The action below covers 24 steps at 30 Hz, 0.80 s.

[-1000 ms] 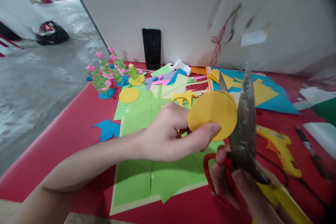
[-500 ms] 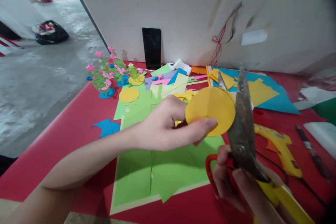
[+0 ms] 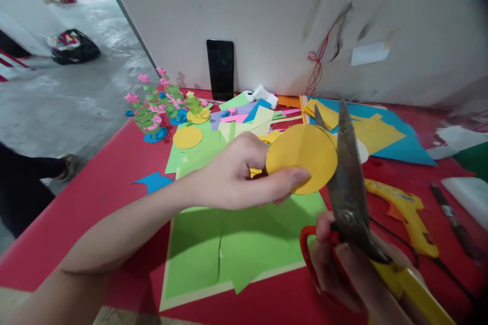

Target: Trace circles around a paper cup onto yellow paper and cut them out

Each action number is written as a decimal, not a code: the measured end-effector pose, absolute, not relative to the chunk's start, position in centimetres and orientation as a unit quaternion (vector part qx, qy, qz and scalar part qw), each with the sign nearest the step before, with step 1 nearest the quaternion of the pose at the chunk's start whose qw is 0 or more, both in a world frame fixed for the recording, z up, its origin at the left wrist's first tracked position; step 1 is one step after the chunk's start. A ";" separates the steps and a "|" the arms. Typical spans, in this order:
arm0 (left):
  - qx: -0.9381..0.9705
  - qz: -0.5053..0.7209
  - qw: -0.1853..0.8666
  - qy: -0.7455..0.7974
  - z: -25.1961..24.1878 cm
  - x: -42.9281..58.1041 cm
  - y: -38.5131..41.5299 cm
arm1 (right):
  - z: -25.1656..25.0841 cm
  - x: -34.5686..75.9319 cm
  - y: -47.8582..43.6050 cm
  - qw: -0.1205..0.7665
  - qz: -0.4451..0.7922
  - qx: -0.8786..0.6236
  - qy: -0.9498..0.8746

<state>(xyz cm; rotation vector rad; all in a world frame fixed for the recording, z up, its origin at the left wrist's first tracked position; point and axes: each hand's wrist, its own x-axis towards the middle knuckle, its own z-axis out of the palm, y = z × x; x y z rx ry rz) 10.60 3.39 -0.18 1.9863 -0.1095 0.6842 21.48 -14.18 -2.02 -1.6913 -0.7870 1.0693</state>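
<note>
Between thumb and fingers, my left hand (image 3: 247, 177) pinches a yellow paper circle (image 3: 301, 150) above the middle of the table. My right hand (image 3: 343, 264) grips scissors (image 3: 348, 188) with one red and one yellow handle. Their blades are parted and point up, right beside the circle's right edge; whether they touch the paper I cannot tell. Below lie green paper sheets (image 3: 198, 249) on the red table (image 3: 95, 183). A second yellow circle (image 3: 187, 137) rests flat at the left, near small paper flower plants (image 3: 152, 117) on blue and yellow round bases.
A yellow glue gun (image 3: 407, 213) and a dark pen (image 3: 450, 213) lie at the right. Blue paper (image 3: 412, 147) and yellow scraps (image 3: 373, 134) lie behind. A black phone (image 3: 221, 70) leans on the white wall (image 3: 267, 15). At far left a person's leg (image 3: 23, 177) shows.
My left hand and the yellow circle have shifted slightly left and up. The scissors have tilted a little left, blades still apart. A person's leg has come into view at the left.
</note>
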 end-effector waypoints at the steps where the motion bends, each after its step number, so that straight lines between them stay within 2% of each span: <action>1: 0.821 0.278 0.497 -0.046 -0.1 10.6 3.5 | -2.1 21.4 -14.2 0.481 0.436 -0.689 -0.323; 16: 0.823 0.208 0.526 -0.046 0.2 9.9 4.8 | -2.0 21.1 -14.1 0.484 0.370 -0.720 -0.331; 24: 0.814 0.190 0.546 -0.053 0.1 10.0 5.4 | -2.0 21.4 -13.8 0.478 0.395 -0.708 -0.337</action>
